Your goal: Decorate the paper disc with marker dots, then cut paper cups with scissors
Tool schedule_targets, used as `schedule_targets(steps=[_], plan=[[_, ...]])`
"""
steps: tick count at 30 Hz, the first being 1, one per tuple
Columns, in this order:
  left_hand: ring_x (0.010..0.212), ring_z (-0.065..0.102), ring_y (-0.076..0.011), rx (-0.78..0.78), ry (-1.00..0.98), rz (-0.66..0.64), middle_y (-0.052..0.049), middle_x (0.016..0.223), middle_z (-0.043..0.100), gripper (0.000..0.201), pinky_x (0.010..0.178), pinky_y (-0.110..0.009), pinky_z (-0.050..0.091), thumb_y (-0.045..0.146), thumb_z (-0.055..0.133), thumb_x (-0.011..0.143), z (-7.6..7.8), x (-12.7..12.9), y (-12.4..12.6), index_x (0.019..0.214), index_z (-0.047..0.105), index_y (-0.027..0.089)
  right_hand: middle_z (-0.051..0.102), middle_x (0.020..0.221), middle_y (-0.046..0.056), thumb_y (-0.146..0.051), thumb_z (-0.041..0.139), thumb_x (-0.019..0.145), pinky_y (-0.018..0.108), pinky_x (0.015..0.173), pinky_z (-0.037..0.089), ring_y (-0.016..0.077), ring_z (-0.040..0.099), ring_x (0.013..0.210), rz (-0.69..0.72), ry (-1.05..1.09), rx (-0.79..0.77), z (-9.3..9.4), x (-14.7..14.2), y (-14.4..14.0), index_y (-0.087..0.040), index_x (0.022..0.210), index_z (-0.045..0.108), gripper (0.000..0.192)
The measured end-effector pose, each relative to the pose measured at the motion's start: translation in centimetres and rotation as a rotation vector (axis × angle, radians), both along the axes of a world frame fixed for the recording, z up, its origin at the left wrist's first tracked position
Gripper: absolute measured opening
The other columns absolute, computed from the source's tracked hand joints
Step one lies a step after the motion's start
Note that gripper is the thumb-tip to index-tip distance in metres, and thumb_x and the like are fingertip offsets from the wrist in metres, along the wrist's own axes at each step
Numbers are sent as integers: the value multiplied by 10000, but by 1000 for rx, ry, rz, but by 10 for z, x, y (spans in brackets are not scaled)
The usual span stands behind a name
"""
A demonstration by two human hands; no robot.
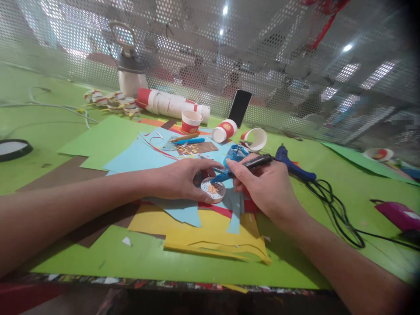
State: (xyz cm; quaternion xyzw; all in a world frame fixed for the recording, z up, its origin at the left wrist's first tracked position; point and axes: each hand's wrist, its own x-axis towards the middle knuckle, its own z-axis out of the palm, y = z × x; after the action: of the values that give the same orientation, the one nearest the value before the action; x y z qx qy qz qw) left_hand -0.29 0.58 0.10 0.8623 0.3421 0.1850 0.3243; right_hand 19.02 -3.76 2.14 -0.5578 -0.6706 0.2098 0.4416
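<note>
My left hand (pixel 185 177) is closed round a small round white piece (pixel 213 190), which has an orange pattern and dark dots on its face. It looks like a cut-down paper cup, but its sides are mostly hidden. My right hand (pixel 267 186) grips a black pen-like tool (pixel 257 162) with a blue front part, its tip at the upper edge of the white face. Just behind my right fingers is a blue-stained cup or lid (pixel 236 153), partly covered. Light blue paper (pixel 183 212) and yellow paper (pixel 210 234) lie under my hands.
Several paper cups (pixel 191 121), a stacked cup roll (pixel 173 104) and a phone (pixel 240 107) stand farther back, before a perforated metal screen (pixel 177 52). To the right lie a blue glue gun (pixel 292 165) with its black cable (pixel 328 205) and a magenta object (pixel 398 217).
</note>
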Motion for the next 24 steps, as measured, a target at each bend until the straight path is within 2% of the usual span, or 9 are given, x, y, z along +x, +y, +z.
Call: schedule_targets(steps=[11,20,24], plan=[[813,581,-167,6,26,-3,-35,1010,655,710,696,-255,431,414,752,695,2,0,1,1336,522,215,544,458,-33,-348,713,768,256,445,400,107,483,424,46,-2,76,-3,-3,1,-199,539,550,318],[840,581,-173,13,-7,-20,-30,1003,663,685,728,-258,429,381,762,690,3,1,0,1313,539,205,573,497,-25,-292,690,781,256,462,436,120,534,453,97,-19,82,-4,-3,-3,-185,634,600,203],[861,587,-184,-3,9,-6,-44,1032,660,723,736,-265,432,413,760,690,2,0,1,1340,521,208,582,488,-25,-298,692,791,248,454,445,112,533,436,76,5,81,-5,-2,-2,-182,622,595,227]])
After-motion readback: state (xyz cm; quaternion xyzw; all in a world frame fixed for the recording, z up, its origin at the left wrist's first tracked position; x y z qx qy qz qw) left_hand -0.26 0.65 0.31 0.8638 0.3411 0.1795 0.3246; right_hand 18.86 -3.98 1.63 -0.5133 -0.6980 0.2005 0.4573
